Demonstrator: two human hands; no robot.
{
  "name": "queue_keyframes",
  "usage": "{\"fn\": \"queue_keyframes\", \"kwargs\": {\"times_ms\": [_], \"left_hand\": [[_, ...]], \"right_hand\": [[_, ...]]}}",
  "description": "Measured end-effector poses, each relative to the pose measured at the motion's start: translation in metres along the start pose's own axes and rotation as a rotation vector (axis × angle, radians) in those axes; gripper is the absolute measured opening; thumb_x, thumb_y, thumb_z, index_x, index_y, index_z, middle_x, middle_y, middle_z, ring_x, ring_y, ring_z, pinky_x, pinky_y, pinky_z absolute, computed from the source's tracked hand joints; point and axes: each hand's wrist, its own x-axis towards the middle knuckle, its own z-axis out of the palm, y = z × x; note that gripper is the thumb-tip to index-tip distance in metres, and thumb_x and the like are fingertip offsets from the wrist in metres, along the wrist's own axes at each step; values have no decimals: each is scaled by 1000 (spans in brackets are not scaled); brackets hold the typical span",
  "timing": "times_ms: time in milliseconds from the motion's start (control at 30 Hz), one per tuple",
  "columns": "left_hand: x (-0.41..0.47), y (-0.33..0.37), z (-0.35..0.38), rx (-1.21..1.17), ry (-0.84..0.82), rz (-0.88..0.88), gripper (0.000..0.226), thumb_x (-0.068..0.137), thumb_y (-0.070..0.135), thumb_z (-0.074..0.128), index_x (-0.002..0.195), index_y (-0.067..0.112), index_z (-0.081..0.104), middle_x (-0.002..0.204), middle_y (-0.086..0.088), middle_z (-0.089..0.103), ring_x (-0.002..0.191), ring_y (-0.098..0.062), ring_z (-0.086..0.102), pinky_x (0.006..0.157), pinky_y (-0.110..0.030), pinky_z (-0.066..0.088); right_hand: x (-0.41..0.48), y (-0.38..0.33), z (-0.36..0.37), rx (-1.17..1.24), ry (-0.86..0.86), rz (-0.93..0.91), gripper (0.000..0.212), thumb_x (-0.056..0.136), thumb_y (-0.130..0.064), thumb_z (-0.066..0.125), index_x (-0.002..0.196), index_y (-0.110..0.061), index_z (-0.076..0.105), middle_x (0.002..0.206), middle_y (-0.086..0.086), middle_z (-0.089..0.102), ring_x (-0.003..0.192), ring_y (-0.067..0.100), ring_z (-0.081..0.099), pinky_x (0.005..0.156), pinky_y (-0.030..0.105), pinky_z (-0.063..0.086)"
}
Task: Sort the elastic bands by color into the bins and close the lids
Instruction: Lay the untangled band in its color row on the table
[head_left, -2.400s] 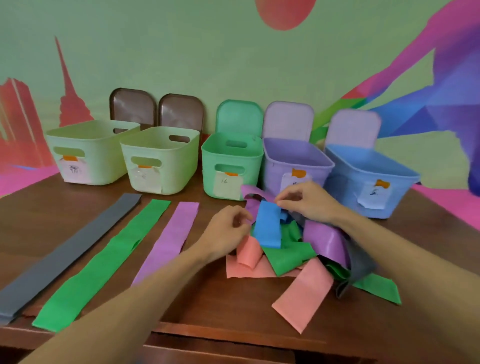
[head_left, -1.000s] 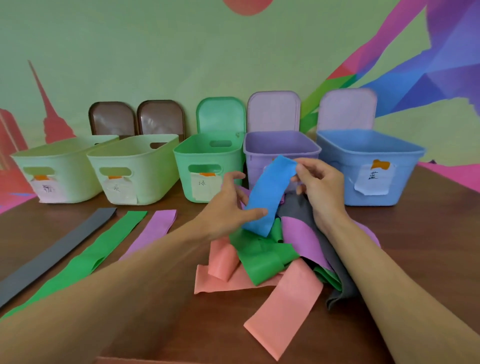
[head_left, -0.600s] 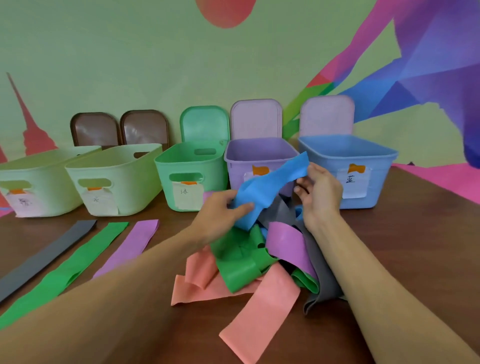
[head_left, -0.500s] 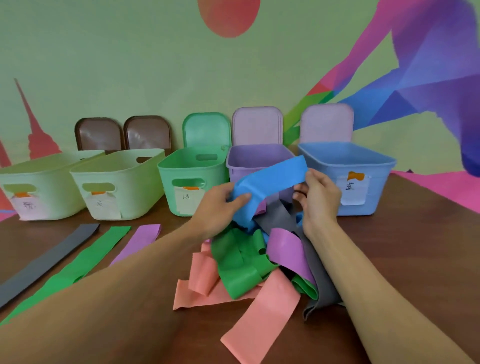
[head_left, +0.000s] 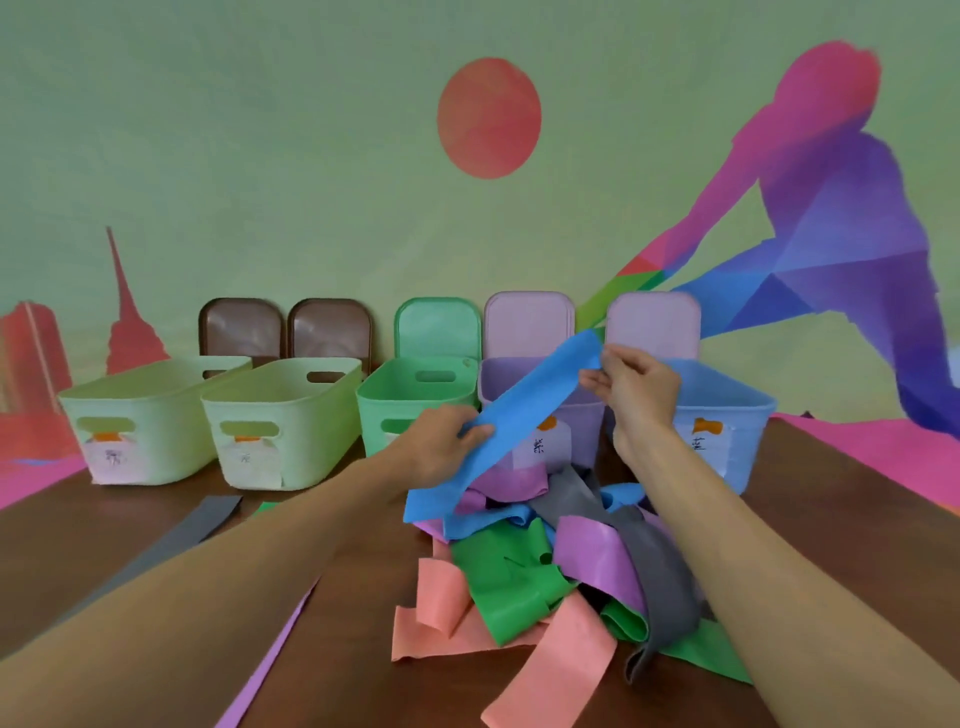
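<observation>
the blue band (head_left: 524, 410), limp, light and stretchy, hangs above the pile (head_left: 550, 566), pinched at its top end by the right hand (head_left: 636, 387) and mid-length by the left hand (head_left: 447, 441), so gripping near both ends should stop sagging.

dark wooden table (head_left: 831, 519) carries bins (head_left: 280, 421) and loose bands (head_left: 519, 582).

Single head-worn view, wide-angle. It looks forward and slightly down across the surface (head_left: 841, 509) toward the mural wall (head_left: 311, 156). Forearms enter from the bottom corners. The left hand (head_left: 441, 441) and right hand (head_left: 636, 387), gripping the blue band (head_left: 530, 400), sit mid-frame, close in. The band pile (head_left: 519, 582) is near, below centre. The row of bins (head_left: 280, 415) is farther back by the wall. Straight lines bow at the frame edges.
</observation>
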Motion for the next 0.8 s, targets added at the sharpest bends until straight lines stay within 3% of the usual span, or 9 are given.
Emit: {"fn": "queue_keyframes", "kwargs": {"times_ms": [100, 200, 267, 400, 500, 600, 667, 800], "left_hand": [[-15, 6, -1, -148, -57, -24, 34, 99, 36, 42, 73, 15, 42, 66, 1, 41, 59, -13, 37, 56, -26, 28], [-36, 8, -2, -513, -149, -59, 31, 91, 34, 58, 105, 6, 52, 93, -8, 61, 82, -18, 57, 75, -33, 46], [-48, 5, -4, -564, -193, -55, 36, 89, 28, 64, 113, 3, 55, 106, -12, 66, 91, -20, 62, 83, -35, 51], [-75, -6, -12, -625, -193, -91, 26, 92, 27, 59, 108, 7, 63, 93, -1, 66, 82, -13, 61, 78, -28, 50], [-103, -14, -27, -659, -226, -166, 17, 95, 26, 56, 101, 13, 65, 83, 5, 66, 71, -8, 63, 65, -20, 51], [-130, -23, -38, -519, -173, -235, 17, 94, 31, 57, 96, 17, 67, 80, 8, 66, 65, -3, 62, 60, -14, 49], [-148, -29, -40, -488, -193, -307, 22, 94, 29, 55, 104, 13, 66, 87, 5, 67, 70, -5, 63, 65, -16, 50], [-178, -34, -33, -707, -295, -481, 22, 93, 15, 52, 113, 12, 59, 101, -1, 69, 86, -15, 66, 84, -31, 52]], "right_hand": [[-2, -9, 14, 15, -6, 11, 12, 92, 3, 54, 100, 0, 62, 71, 11, 64, 47, 8, 64, 54, 18, 56], [-6, -18, 26, 38, -32, 31, 11, 92, 4, 54, 98, 0, 61, 75, 10, 64, 49, 8, 65, 57, 18, 56], [-9, -23, 33, 9, -42, 18, 10, 91, 3, 55, 96, -2, 62, 74, 10, 64, 48, 8, 64, 56, 18, 55], [-19, -21, 43, -149, -49, -41, 11, 90, 1, 57, 92, -5, 66, 69, 6, 64, 48, 8, 62, 58, 19, 54], [-32, -15, 51, -269, -139, 14, 14, 89, 5, 56, 90, -6, 65, 74, 7, 64, 53, 12, 63, 66, 22, 58], [-49, -7, 60, -373, -252, 71, 20, 86, 12, 54, 78, -5, 61, 71, 10, 61, 46, 9, 61, 54, 18, 56], [-59, 3, 66, -493, -276, 41, 25, 83, 10, 56, 71, -12, 61, 66, 10, 61, 42, 7, 59, 51, 19, 52], [-79, 27, 78, -732, -351, -30, 26, 79, 2, 63, 64, -20, 62, 61, 1, 62, 52, 11, 57, 70, 29, 54]]}}
